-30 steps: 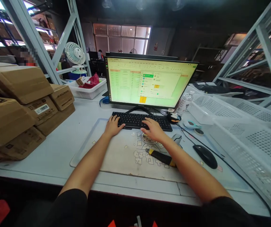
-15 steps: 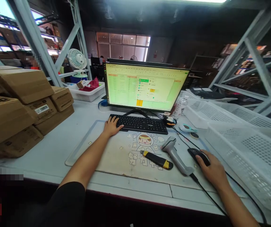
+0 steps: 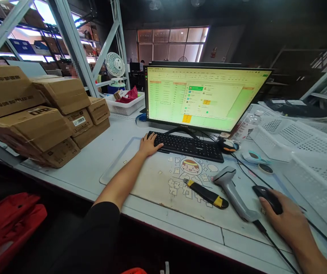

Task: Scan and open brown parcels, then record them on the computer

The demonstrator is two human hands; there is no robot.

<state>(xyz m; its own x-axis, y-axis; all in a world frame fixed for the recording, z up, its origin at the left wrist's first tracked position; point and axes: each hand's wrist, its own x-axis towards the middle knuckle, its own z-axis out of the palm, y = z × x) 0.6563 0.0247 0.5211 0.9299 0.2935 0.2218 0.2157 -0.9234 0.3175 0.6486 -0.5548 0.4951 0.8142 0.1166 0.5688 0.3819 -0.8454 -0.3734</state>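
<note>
My left hand point(image 3: 148, 145) rests with spread fingers on the left end of a black keyboard point(image 3: 189, 146). My right hand point(image 3: 286, 219) lies cupped over the rear of a black wired mouse point(image 3: 267, 194) at the right of the desk mat point(image 3: 157, 182). Between the hands lie a grey barcode scanner point(image 3: 232, 188) and a black and yellow utility knife point(image 3: 205, 193). A lit monitor point(image 3: 203, 98) with a green spreadsheet stands behind the keyboard.
Stacked cardboard boxes point(image 3: 35, 114) fill the desk's left side. White perforated baskets point(image 3: 303, 148) crowd the right. A white tray point(image 3: 126, 105) with red items and a small fan point(image 3: 115, 65) stand behind. A red bag point(image 3: 8, 224) sits low at the left. Steel shelving frames the desk.
My right hand left the keyboard, moved right and settled on the mouse. The left hand stayed on the keyboard. The view has swung left.
</note>
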